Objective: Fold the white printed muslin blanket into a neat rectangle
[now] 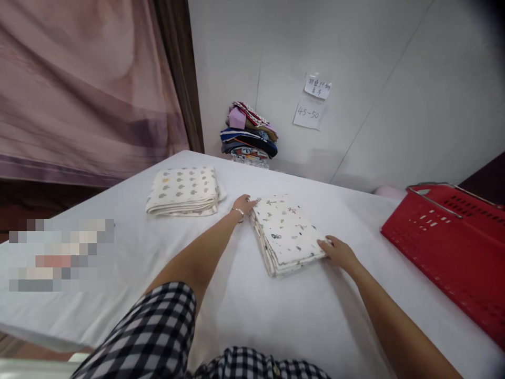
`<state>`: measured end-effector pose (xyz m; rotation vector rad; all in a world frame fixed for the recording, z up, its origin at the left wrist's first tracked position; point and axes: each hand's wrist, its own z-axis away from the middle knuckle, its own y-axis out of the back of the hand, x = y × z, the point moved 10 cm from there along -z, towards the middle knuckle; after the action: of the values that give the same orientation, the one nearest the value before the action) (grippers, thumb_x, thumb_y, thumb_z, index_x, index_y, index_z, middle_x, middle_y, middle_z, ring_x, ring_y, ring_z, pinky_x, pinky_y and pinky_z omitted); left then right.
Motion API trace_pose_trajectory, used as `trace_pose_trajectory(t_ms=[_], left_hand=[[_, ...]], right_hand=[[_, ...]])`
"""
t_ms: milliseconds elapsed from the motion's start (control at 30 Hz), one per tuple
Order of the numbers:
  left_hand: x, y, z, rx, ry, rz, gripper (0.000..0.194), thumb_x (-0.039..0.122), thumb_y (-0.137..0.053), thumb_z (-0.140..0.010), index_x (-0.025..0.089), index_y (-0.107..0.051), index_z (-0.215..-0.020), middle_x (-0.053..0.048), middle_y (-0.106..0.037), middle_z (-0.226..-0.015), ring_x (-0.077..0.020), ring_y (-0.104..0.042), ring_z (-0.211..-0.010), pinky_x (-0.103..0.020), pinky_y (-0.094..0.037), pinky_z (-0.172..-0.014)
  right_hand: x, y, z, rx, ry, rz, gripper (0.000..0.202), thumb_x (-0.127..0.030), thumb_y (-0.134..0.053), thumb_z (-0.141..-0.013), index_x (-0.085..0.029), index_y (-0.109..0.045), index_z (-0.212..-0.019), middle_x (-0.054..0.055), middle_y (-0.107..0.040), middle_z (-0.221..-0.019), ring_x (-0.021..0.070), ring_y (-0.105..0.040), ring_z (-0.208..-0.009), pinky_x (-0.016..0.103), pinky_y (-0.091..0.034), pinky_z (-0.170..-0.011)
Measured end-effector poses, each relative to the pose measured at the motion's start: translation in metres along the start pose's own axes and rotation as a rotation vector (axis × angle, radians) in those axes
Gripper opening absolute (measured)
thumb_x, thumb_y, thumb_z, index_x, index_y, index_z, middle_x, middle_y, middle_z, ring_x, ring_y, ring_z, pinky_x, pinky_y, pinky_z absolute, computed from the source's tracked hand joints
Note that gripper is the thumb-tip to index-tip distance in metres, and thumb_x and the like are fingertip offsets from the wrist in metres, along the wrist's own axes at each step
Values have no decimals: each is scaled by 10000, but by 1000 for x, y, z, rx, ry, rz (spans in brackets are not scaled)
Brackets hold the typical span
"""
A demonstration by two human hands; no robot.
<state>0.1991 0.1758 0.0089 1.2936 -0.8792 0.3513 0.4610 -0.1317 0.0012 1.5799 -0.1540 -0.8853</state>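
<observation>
A folded white cloth [290, 231] with small scattered plant prints lies in several layers on the white-covered table, turned at an angle. My left hand [243, 204], with a bracelet at the wrist, grips its far left corner between thumb and fingers. At the near right corner, my right hand [338, 252] pinches the edge, thumb on top and the fingers partly hidden. Left of these, a second folded cloth [183, 189], cream with rows of grey-green tree shapes and one yellow one, rests apart from both hands.
A red plastic basket [445, 252] with metal handles stands at the right. Stacked fabrics [249, 134] rise beyond the far table edge, against the wall. Two paper notes [311, 102] hang there. A pink curtain [90, 89] drapes at the left; a blurred patch [61, 255] covers the left tabletop.
</observation>
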Motion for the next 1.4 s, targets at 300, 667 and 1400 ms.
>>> trace_pose_trajectory(t_ms=[300, 667, 1400], left_hand=[[-18, 20, 87, 59, -37, 151, 269, 292, -530, -791, 182, -595, -1028, -37, -657, -961, -140, -621, -797, -242, -468, -747], [28, -27, 195, -149, -258, 312, 160, 321, -559, -705, 176, -625, -701, 15, -628, -652, -120, -564, -621, -231, -440, -610], [34, -47, 227, -180, -318, -223, 204, 394, -602, -733, 231, -582, -854, 4, -623, -876, -158, -580, -813, -257, -408, -689]], right_hand=[[-137, -4, 56, 55, 615, -265, 250, -326, -429, -852, -224, -631, -958, 44, -638, -960, 182, -576, -900, 311, -474, -764], [-162, -27, 97, 37, 758, -345, 197, -228, -516, -797, -235, -663, -928, 38, -644, -972, 182, -561, -936, 341, -452, -827], [-160, -43, 93, 42, 757, -358, 162, -254, -515, -828, -238, -672, -866, 42, -643, -956, 183, -558, -928, 361, -429, -851]])
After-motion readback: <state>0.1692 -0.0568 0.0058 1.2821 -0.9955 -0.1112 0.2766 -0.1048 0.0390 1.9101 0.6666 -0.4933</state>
